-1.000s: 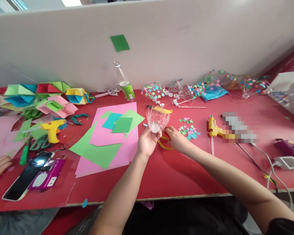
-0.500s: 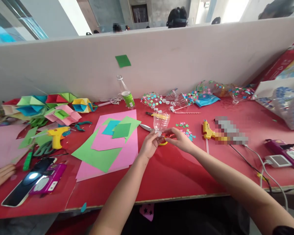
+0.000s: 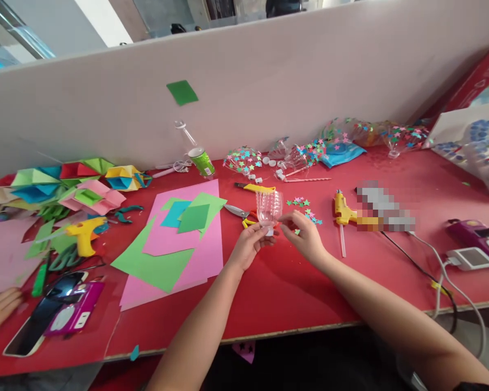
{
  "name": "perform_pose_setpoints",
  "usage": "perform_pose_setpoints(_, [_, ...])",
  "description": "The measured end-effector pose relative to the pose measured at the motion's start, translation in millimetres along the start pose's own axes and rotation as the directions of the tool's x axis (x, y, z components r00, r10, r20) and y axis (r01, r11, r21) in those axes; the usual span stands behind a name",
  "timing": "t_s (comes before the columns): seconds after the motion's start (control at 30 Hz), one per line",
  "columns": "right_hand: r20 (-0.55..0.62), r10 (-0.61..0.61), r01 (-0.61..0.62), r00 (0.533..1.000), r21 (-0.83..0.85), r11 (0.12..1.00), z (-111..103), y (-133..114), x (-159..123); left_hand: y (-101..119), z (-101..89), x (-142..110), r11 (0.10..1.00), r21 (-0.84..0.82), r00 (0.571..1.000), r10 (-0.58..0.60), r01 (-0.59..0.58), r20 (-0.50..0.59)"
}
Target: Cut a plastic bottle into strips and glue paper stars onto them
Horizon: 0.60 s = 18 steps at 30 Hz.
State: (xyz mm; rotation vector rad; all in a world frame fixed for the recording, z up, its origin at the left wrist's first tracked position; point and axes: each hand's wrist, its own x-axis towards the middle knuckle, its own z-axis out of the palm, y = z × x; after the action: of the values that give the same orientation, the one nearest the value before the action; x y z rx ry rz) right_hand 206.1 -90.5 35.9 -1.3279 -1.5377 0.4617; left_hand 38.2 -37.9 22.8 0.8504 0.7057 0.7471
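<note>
My left hand (image 3: 250,247) grips the capped neck of a clear cut plastic bottle top (image 3: 269,205), held neck down with its wide ribbed mouth up. Beside its lower wall my right hand (image 3: 303,234) has thumb and forefinger brought together; anything between them is too small to make out. Behind the bottle top lie scissors (image 3: 238,212) with red and yellow handles, partly hidden. A yellow utility knife (image 3: 256,188) rests just beyond. Small coloured paper stars (image 3: 303,209) are scattered to the right of the bottle top.
Coloured paper sheets (image 3: 155,271) lie left, a yellow glue gun (image 3: 342,212) right. Star-covered bottle pieces (image 3: 244,159) and a glass bottle (image 3: 199,157) stand along the partition. Another person's hand (image 3: 2,309) is at far left, near a phone (image 3: 44,320). Cables run right.
The view has tilted down and shifted slightly. My right hand has moved from the bottle top's neck up to its side, fingers drawn together. My left hand keeps its hold on the neck.
</note>
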Motion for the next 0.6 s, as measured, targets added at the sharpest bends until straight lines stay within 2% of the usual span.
perform_pose_setpoints(0.23, [0.035,0.199,-0.202,0.979,0.179,0.963,1.6,4.3,0.9,-3.9,2.0,0.0,0.996,0.076,0.999,-0.049,0.050,-0.017])
perform_pose_setpoints(0.4, [0.121,0.333,-0.353,0.935,0.367,0.861,2.0,6.4,0.3,-4.4,2.7,-0.9,0.993,0.076,0.995,-0.090,0.093,-0.032])
perform_pose_setpoints(0.53, [0.221,0.401,-0.458,0.889,0.439,0.773,3.2,5.1,1.0,-3.1,1.9,-1.3,0.989,0.071,0.991,-0.128,0.131,-0.046])
perform_pose_setpoints(0.6, [0.234,0.419,-0.480,0.877,0.470,0.741,3.4,3.9,1.2,-2.5,1.9,-1.7,0.987,0.064,0.988,-0.148,0.150,-0.038])
